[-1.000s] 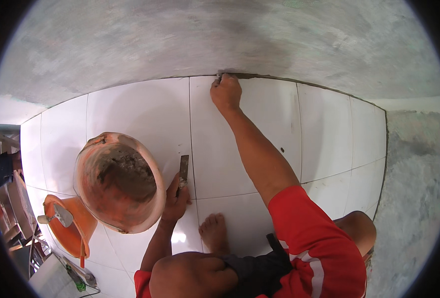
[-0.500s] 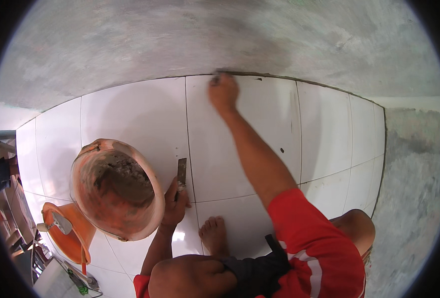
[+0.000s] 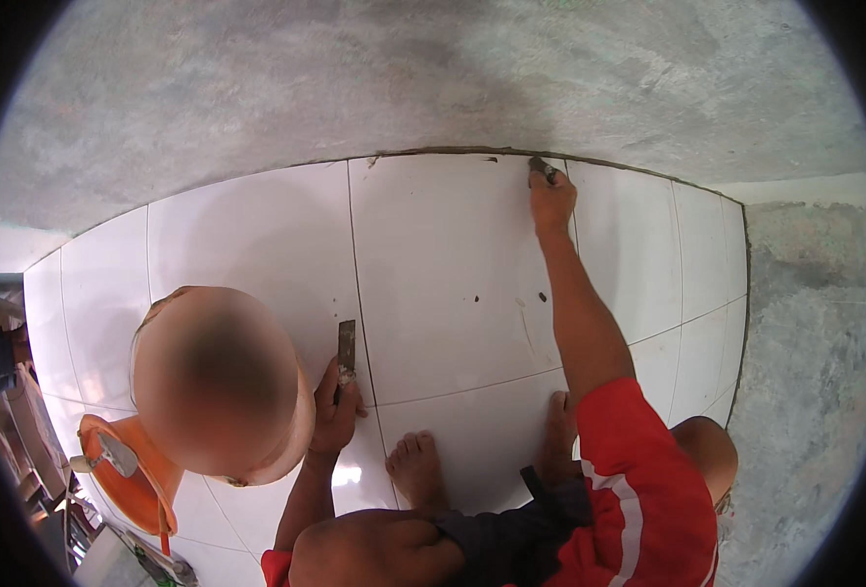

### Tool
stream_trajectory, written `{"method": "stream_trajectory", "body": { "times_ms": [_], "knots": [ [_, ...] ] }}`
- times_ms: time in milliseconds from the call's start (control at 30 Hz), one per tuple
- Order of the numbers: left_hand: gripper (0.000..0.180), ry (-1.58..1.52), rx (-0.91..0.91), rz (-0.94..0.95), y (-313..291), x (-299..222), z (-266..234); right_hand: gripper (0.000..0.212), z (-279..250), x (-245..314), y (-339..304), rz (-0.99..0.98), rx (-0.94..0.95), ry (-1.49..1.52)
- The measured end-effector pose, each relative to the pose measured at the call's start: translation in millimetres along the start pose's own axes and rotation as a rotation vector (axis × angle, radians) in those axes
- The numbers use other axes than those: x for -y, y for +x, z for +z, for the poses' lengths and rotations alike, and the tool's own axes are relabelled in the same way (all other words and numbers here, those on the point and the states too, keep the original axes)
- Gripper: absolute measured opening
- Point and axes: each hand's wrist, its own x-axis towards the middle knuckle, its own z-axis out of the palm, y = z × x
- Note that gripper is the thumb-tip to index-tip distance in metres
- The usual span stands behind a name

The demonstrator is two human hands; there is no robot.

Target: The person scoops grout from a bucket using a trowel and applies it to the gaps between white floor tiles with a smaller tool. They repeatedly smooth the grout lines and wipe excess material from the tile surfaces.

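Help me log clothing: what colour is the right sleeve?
The right sleeve is red with a pale stripe, clearest in the head view.

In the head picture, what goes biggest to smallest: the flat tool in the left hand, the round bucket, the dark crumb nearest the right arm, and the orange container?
1. Round bucket
2. Orange container
3. Flat tool in the left hand, counting only the part that shows
4. Dark crumb

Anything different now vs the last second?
Right hand slid right along the foot of the wall, small tool in its grip. A second dark crumb and the right foot now show. No visible pickup or release. Left hand still holds the flat scraper beside the large bucket.
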Motion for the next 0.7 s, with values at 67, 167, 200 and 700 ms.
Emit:
{"method": "stream_trajectory", "body": {
  "times_ms": [67,167,200,700],
  "knots": [
    [0.047,-0.013,0.022,-0.006,3.4,-3.0,5.1,0.023,-4.0,-10.4,20.4,-0.005,-0.024,-0.124],
    [0.048,-0.029,-0.017,-0.032,-1.4,-2.7,0.5,0.027,50.5,30.1,-15.3,-0.175,0.029,-0.276],
    [0.049,-0.039,-0.022,-0.038,-1.4,0.2,3.1,0.026,70.0,38.4,-31.0,-0.240,0.028,-0.280],
    [0.053,0.009,-0.021,-0.011,-7.2,11.9,-3.0,0.018,117.6,154.9,-179.5,0.310,0.949,0.806]
  ]
}}
